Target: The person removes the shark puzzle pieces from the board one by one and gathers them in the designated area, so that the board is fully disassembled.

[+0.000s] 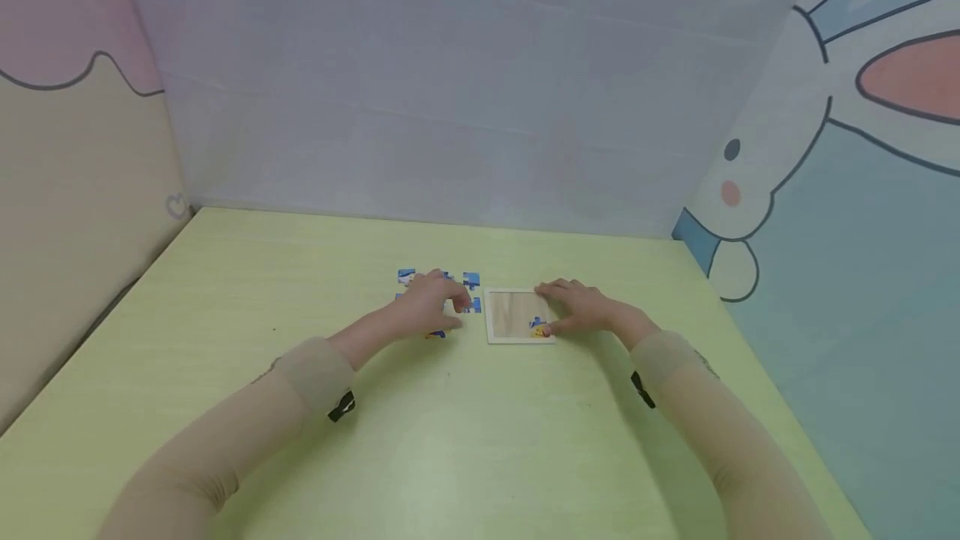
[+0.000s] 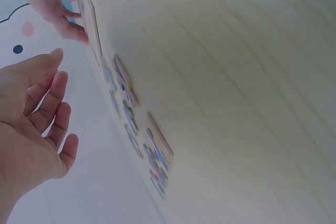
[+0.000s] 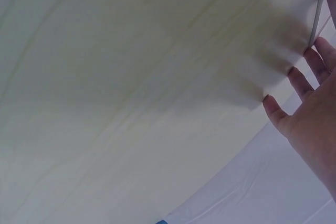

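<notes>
A square puzzle tray [image 1: 517,341] with a pale rim lies on the table, with a blue and yellow puzzle piece [image 1: 537,325] in its lower right corner. My right hand [image 1: 581,307] rests at the tray's right side, thumb by that piece and fingers spread toward the far corner. In the right wrist view, these fingers [image 3: 299,82] are extended, their tips down by the tray's edge [image 3: 317,14]. My left hand [image 1: 429,305] hovers over several loose puzzle pieces [image 1: 471,279] left of the tray, hiding some. Its loosely bent fingers [image 2: 50,103] hold nothing in the left wrist view.
The pale yellow-green table [image 1: 450,440] reaches back to a plain light wall [image 1: 450,107]. A panel with a cartoon rabbit [image 1: 765,148] stands along the right side, and a pink and cream panel [image 1: 75,173] along the left.
</notes>
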The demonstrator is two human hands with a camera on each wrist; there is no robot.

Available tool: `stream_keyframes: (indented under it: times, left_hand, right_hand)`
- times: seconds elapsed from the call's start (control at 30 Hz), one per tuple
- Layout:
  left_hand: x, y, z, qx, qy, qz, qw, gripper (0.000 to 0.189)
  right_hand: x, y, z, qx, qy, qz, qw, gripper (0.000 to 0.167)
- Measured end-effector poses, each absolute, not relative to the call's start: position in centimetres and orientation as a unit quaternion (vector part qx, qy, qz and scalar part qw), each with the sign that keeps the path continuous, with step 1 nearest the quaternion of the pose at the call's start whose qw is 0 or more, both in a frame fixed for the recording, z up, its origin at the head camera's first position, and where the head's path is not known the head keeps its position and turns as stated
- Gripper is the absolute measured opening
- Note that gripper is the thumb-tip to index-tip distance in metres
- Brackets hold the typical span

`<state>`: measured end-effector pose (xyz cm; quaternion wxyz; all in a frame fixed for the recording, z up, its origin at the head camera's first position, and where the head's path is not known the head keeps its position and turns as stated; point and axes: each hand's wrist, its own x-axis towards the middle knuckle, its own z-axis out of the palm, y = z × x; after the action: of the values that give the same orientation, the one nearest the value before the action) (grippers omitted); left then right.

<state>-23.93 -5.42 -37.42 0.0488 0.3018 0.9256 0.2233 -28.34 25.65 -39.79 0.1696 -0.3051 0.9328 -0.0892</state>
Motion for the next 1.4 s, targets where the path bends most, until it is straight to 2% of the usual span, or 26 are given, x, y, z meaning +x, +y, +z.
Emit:
stream_keyframes:
  times: [0.6, 1.13, 1.4]
  left_hand:
    - [-24.7, 0.0, -38.6, 0.319, 0.921, 0.217, 0.057, 0.03]
    - [-26.2, 3.4, -40.5, 0.288, 0.925, 0.229, 0.099, 0.036]
    - [-26.6, 3.9, -41.5, 0.311, 0.924, 0.19, 0.113, 0.045]
  right_hand:
    - [-29.5, 26.0, -40.4, -0.303, 0.929, -0.074, 0.201, 0.1]
    - [-28.6, 25.8, -40.8, -0.305, 0.937, -0.076, 0.152, 0.096]
    - [-28.4, 25.9, -41.0, -0.309, 0.938, -0.072, 0.141, 0.096]
